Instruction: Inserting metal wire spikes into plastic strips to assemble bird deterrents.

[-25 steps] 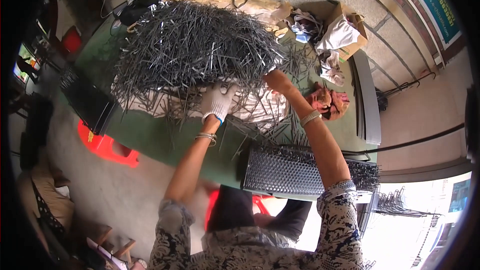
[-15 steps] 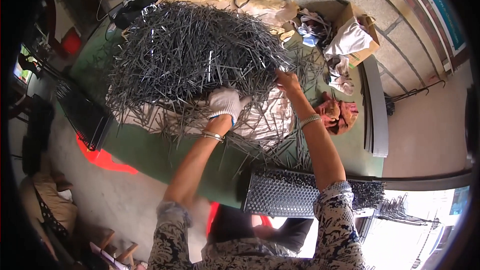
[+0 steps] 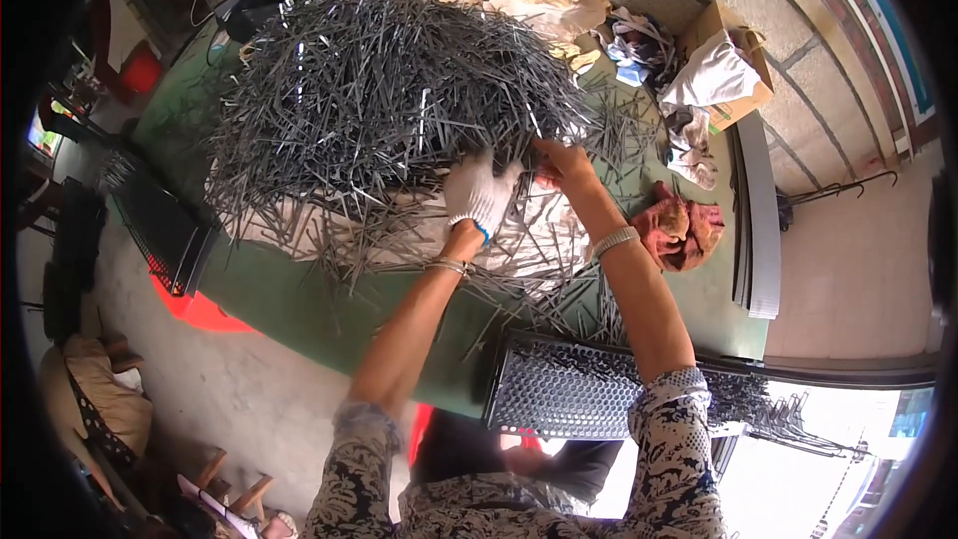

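My bare right hand [image 3: 564, 162] was at heaped dark strips [image 3: 399, 90], fingertips bunched; couldn't tell if pinching any. Gloved left hand [image 3: 481, 188] touched their near side, closure hidden. Strips, on pale cloth [image 3: 559, 227] over green table [image 3: 274, 274], seemed light, stiff, slick; best taken by loose ends.

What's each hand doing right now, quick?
Left hand: gloved, at the dark strip pile; grip can't be told.
Right hand: bare, curled at the pile; hold can't be told.

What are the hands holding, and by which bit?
That can't be told: the gloved left hand and bare right hand are both at the near edge of the pile of dark strips, but any grip is too small to make out.
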Demonstrator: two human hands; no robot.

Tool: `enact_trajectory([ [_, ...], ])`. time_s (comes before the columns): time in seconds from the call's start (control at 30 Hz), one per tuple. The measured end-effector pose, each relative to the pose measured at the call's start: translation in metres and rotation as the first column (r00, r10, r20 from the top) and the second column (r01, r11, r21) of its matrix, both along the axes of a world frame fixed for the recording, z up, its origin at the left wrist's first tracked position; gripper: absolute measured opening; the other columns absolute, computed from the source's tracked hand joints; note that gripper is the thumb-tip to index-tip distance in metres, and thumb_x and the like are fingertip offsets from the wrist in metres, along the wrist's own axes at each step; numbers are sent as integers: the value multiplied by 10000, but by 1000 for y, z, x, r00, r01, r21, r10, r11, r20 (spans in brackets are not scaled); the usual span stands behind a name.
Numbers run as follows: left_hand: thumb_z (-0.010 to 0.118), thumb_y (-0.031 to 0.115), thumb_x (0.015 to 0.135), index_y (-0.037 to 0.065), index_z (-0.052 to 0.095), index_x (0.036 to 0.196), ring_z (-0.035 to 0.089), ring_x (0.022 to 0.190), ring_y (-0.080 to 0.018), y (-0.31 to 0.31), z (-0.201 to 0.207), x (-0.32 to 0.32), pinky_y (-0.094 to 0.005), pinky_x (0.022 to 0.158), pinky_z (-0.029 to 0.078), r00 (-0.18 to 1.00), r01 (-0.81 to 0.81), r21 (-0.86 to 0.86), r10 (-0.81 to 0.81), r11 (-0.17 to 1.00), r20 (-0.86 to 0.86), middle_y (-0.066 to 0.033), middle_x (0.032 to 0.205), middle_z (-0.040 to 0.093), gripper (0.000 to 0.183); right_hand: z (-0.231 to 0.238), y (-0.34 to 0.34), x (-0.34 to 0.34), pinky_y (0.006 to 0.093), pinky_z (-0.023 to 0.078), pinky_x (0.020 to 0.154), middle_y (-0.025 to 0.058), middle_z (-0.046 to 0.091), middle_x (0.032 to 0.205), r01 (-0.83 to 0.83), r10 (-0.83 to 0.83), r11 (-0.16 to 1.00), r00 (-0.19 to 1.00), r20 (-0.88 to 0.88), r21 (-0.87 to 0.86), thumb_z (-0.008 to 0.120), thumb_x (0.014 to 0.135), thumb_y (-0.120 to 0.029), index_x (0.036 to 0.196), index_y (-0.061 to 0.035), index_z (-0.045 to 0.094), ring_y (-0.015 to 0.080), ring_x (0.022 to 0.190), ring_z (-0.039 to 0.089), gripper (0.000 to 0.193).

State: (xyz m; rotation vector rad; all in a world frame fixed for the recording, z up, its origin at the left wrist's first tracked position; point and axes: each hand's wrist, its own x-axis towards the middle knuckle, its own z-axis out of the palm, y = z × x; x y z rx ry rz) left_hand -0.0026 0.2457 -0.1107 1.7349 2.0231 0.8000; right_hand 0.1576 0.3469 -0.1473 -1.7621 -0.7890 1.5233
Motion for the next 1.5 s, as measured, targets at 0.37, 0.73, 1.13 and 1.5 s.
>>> enact_trajectory([
  [0.37,646,364,858,16,640,1112,617,993,-362,-59,-4,-12,-411,849,501,948,64,173,-114,983,298,-186,1144,628,431,36,49,30,494,491,772,223,673,919,-509,62,777,647,760,370,591,804,-524,1011,-8,660,428,941,641,560],
  [0.73,544,675,818,-25,579,1199,521,1102,-336,-76,105,-118,-439,917,452,892,-208,598,401,774,-208,-197,1268,515,798,84,-21,-105,321,480,547,128,644,718,-562,58,469,789,612,681,555,957,-425,877,15,608,175,606,645,451],
  [1.13,573,760,729,-25,545,1063,652,891,-387,-25,83,-162,-446,741,540,842,-514,7,506,858,-188,-257,1038,592,854,87,-74,-190,390,609,607,193,652,1009,-230,335,926,866,-371,301,660,885,-423,1106,50,563,326,745,700,531],
  [1.5,617,676,760,-37,536,1143,608,952,-466,-20,79,-163,-492,827,507,857,-516,20,515,857,24,-331,1147,523,813,90,-69,-219,445,599,532,200,628,926,-73,151,983,838,-524,166,600,912,-294,1096,76,485,310,667,651,429],
])
